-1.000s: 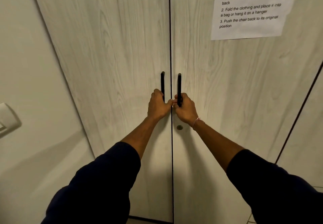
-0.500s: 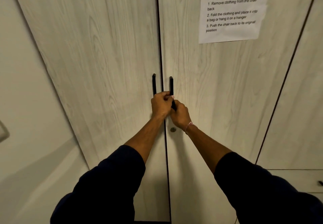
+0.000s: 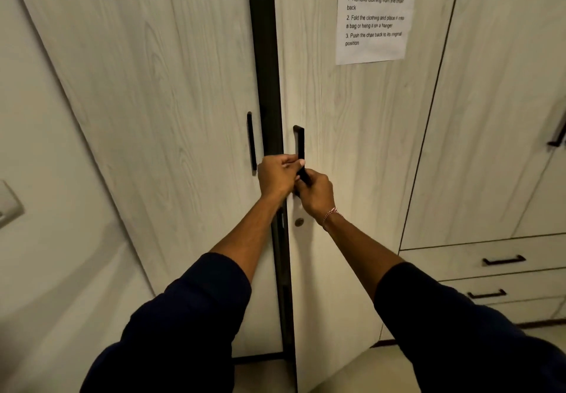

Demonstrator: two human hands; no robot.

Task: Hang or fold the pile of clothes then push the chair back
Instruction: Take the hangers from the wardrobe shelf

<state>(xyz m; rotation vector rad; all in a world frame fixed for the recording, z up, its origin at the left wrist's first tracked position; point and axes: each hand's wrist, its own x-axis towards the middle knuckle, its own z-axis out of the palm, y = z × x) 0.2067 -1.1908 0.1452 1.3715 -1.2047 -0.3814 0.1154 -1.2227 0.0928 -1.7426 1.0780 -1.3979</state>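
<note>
Seen from the head camera, two sleeved arms reach to a pale wooden wardrobe whose right door (image 3: pixel 352 147) stands slightly ajar, a dark gap beside the left door (image 3: pixel 168 101). The right hand (image 3: pixel 317 195) curls its fingers round the black handle (image 3: pixel 299 144), and the left hand (image 3: pixel 277 175) pinches that handle just above. No clothes or chair are in view; a printed note (image 3: pixel 375 15) is stuck to the right door.

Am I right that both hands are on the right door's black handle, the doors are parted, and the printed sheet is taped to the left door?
Not quite. The head view shows the printed sheet taped to the right door, not the left. The rest holds: the left hand and the right hand are on the black handle, and the doors are parted.
</note>
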